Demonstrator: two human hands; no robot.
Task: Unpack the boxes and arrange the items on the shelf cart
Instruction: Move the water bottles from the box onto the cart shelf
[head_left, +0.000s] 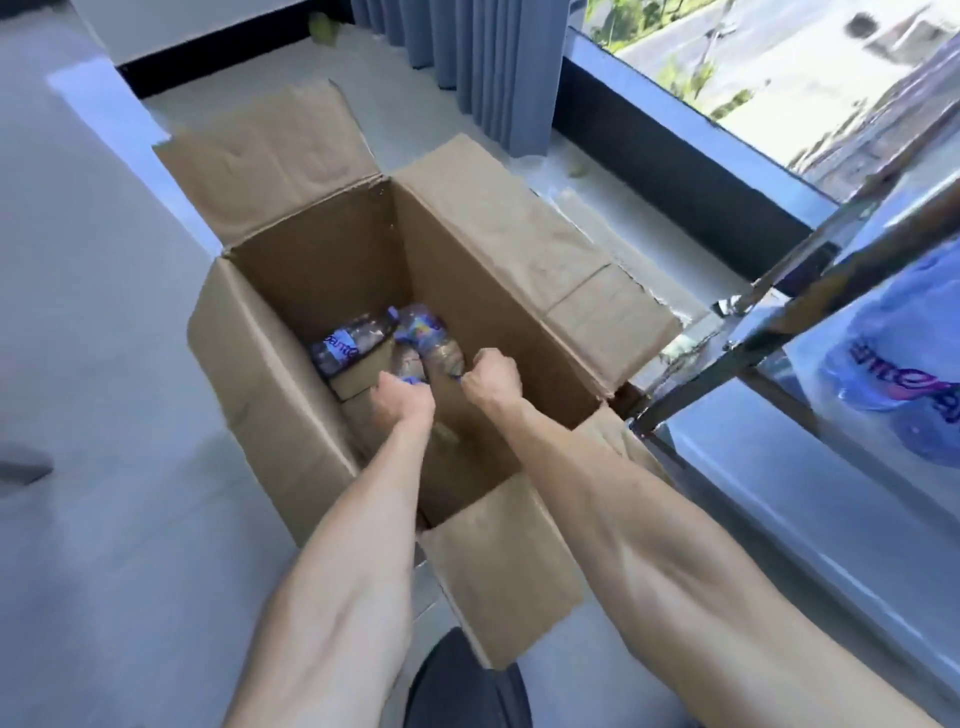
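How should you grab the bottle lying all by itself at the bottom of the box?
Probably around its middle, at the label, reaching straight down. The lone bottle lies on its side deep in the cardboard box, tall walls all around, so only the top is open. Its cap end points toward the other bottles.

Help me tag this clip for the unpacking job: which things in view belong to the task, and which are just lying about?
Part of the job:
- cardboard box, flaps open
- bottles at its bottom
- left hand and right hand, both reaching among them
- shelf cart, a bottle pack already on it

Just there:
- curtain
- window
- dark shoe
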